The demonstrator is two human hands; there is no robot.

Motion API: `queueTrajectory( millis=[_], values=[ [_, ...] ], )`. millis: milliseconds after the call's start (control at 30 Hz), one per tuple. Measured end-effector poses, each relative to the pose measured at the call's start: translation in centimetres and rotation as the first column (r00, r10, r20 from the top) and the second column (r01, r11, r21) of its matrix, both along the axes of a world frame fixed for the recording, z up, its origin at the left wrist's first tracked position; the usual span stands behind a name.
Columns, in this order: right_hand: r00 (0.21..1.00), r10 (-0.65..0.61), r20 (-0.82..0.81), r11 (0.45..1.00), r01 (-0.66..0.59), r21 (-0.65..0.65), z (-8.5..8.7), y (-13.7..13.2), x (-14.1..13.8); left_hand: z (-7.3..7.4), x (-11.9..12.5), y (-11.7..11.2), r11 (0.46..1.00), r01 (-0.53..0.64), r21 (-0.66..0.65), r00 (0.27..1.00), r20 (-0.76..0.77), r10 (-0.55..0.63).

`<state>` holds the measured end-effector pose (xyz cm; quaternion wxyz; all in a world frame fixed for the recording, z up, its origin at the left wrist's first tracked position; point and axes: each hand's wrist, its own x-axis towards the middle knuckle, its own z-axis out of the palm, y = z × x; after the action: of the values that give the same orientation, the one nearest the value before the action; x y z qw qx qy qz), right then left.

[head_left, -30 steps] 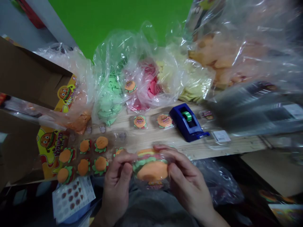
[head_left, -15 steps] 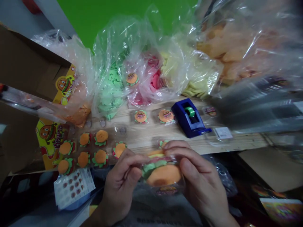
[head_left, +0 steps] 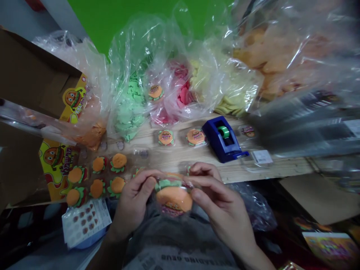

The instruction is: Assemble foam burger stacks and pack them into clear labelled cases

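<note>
Between my two hands is a toy burger (head_left: 174,198) in clear plastic packaging, its orange bun facing me and a printed label on its lower side. A green layer shows along its top edge. My left hand (head_left: 137,198) grips the left side with thumb and fingers. My right hand (head_left: 219,202) pinches the right side, its fingers over the top edge. Just behind the hands, part of another packed burger peeks out at the table edge. Left of my left hand lie several small burgers (head_left: 118,162) in a clear tray.
A blue tape dispenser (head_left: 223,140) stands beside two packed burgers (head_left: 196,137). Behind are clear bags of green pieces (head_left: 131,108), pink pieces (head_left: 182,88) and yellow pieces (head_left: 232,101). A cardboard box (head_left: 36,71) stands left; a sticker sheet (head_left: 86,221) lies below.
Both hands have moved left with the packed burger and tilted it, so more of the bun's label side faces me. The grip of both hands stays on its sides.
</note>
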<state>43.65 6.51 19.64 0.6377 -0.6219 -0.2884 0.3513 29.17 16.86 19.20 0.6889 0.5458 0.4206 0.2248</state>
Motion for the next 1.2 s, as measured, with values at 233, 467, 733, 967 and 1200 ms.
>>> queueTrajectory(
  millis=[233,467,733,967,1200],
  values=[
    [0.875,0.150,-0.459,0.966,-0.229,-0.120,-1.5,-1.2,0.3,0.0,0.8,2.3,0.964,0.250,-0.092,0.958,-0.118,-0.260],
    [0.787,0.041,-0.615,0.983,-0.144,-0.118,-2.5,-1.3,0.1,-0.5,1.1,1.7,0.967,0.148,-0.209,0.981,-0.092,-0.170],
    [0.747,-0.147,-0.649,0.989,0.087,-0.124,-2.5,0.0,-0.8,-0.2,-0.5,0.1,0.998,-0.050,-0.038,0.994,-0.098,0.046],
    [0.908,-0.045,-0.417,0.996,0.011,-0.083,-3.6,-1.9,-1.7,-2.7,-1.4,-0.2,0.995,-0.102,-0.007,0.989,-0.110,0.101],
    [0.954,0.083,-0.289,0.974,-0.139,-0.180,-4.3,-3.0,-2.4,-1.6,-2.2,1.1,0.966,0.187,0.177,0.966,-0.214,-0.148]
  ],
)
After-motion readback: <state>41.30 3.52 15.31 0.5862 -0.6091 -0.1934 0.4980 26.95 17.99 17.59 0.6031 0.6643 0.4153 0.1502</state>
